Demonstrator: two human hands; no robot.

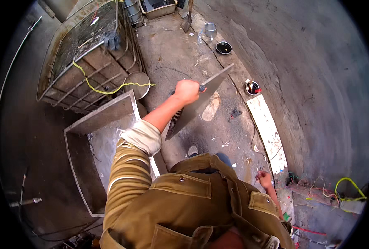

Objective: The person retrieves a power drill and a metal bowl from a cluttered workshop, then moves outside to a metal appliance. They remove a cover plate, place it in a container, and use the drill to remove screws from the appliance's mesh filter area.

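Note:
My left hand (pixel 187 91) is closed round the dark handle of a notched trowel and holds it up in front of my body. The notched trowel (pixel 203 97) has a long, flat grey blade. It is tilted, one end pointing to the far right and the toothed edge showing near my forearm. Down at my right side, my right hand (pixel 264 179) has its fingers drawn together. Something thin and dark shows at the fingertips, too small to name. A white, stained board (pixel 267 133) lies just beyond that hand.
To the left are an open rectangular trough (pixel 78 157) and a rusty-framed tank (pixel 93 62) with a yellow hose (pixel 95 89). Along the right wall stand a metal cup (pixel 210 30), a bowl of dark liquid (pixel 224 47) and a tin (pixel 252 87). Tangled wires (pixel 317 191) lie at lower right.

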